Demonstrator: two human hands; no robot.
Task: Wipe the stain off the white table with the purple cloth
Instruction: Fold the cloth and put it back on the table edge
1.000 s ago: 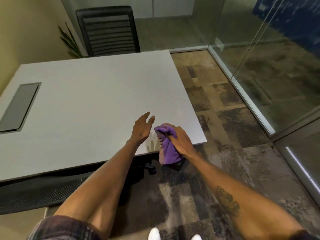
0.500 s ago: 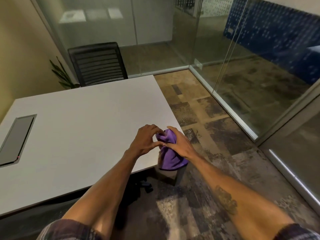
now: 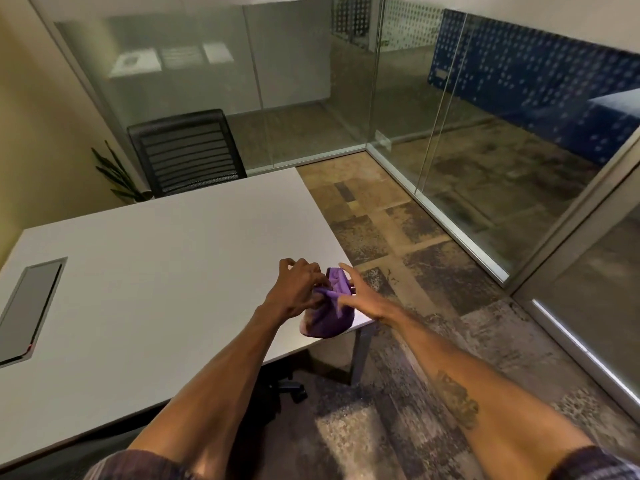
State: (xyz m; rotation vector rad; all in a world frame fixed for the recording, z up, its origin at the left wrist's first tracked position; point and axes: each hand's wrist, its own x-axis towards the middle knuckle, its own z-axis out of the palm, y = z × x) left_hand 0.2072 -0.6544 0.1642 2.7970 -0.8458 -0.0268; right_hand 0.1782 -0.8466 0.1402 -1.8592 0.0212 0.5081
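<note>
Both hands met over the near right corner of the white table (image 3: 145, 271), and the purple cloth (image 3: 329, 313) hung bunched between them, just above that corner. The left hand (image 3: 298, 292) was curled narrow, its fingertips pinching a fold at the cloth's top, so it plainly had hold of the fabric. The right hand (image 3: 360, 296) was spread much wider, fingers long and fanned; its lower fingers lay against the cloth's right side, though whether they actually gripped it could not be told (the index finger stood clear of the fabric, pointing away across the corner). The lower part of the cloth sagged in a rounded lump toward the table's near edge, paler along its left side. No stain could be made out on the tabletop. A dark rectangular panel (image 3: 29, 313) sat flush in the table by its left edge, and a black chair (image 3: 187, 154) stood behind the far edge. No brand, label or readable writing showed anywhere.
</note>
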